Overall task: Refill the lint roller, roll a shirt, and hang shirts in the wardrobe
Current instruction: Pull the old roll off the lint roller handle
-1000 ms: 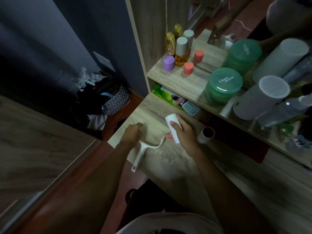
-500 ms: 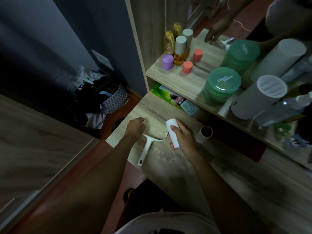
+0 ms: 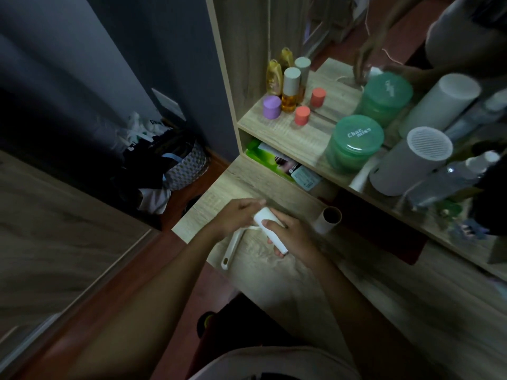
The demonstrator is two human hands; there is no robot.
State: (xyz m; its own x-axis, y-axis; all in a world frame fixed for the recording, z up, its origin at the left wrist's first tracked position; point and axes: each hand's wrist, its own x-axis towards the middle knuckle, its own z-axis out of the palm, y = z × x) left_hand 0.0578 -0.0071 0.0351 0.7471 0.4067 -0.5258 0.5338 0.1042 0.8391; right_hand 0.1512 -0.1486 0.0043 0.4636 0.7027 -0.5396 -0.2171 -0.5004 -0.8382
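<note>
Item, centre of frame on the wooden desk (image 3: 274, 283): we hold the white refill roll (image 3: 270, 229) in our right hand (image 3: 290, 237), fingers wrapped closed around it, its upper end meeting our left hand (image 3: 236, 216). Our left hand grips the head end of the white lint roller handle (image 3: 231, 249), fingers curled shut, though blur hides the exact contact. Just right of the hands lies an empty cardboard core (image 3: 327, 219); a green-lidded jar (image 3: 354, 142) stands on the shelf, upper right.
</note>
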